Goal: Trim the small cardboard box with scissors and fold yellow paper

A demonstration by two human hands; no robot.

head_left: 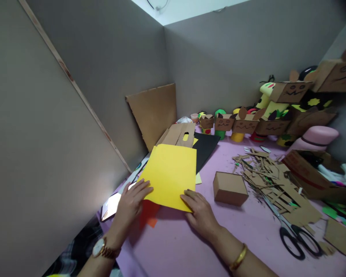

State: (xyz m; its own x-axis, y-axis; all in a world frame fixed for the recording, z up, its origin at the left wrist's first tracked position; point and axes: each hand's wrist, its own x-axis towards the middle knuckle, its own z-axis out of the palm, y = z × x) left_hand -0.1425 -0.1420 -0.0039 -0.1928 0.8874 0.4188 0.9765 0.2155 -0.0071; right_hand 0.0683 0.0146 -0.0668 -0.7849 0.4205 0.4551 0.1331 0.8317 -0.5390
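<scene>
A bright yellow sheet (171,173) of craft paper or foam lies in front of me, its near edge curving slightly up off the table. My left hand (134,198) grips its near left corner, fingers on top and the thumb hidden. At the near right corner my right hand (200,211) pinches the sheet, fingers above and thumb at the edge. Beneath it, an orange-red piece (148,216) sticks out by my left hand. A closed brown cardboard box (230,188) sits to the right of my right hand.
Scissors (288,227) with black handles lie at right beside cardboard scraps (272,181). Behind the yellow sheet are a black sheet (206,148) and flat cardboard (175,134). Cardboard animal figures (246,125) line the back wall. A phone (111,206) rests at the left edge.
</scene>
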